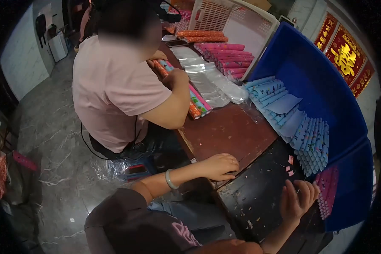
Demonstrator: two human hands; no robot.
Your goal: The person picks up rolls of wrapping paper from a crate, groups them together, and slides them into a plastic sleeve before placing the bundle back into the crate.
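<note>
My left hand [222, 167] rests palm down where the brown table top meets the black one, its fingers loosely bent and nothing visible in them. A pale bangle [171, 179] circles that wrist. Above the black table top [254, 197] my right hand [298, 198] is raised with its fingers curled and apart; I see nothing held. Small pink paper pieces [289, 166] lie just beyond it. Nearest to this hand are a stack of blue patterned rolls [313, 142] and a bundle of pink rolls [327, 190] in the blue bins.
On the left a co-worker [118, 91] handles orange, green and pink rolls [194, 108]. Clear plastic bags [207, 82] lie on the brown table [224, 131]. Behind are more pink rolls [228, 57], a white basket [252, 25] and a large blue bin [313, 72].
</note>
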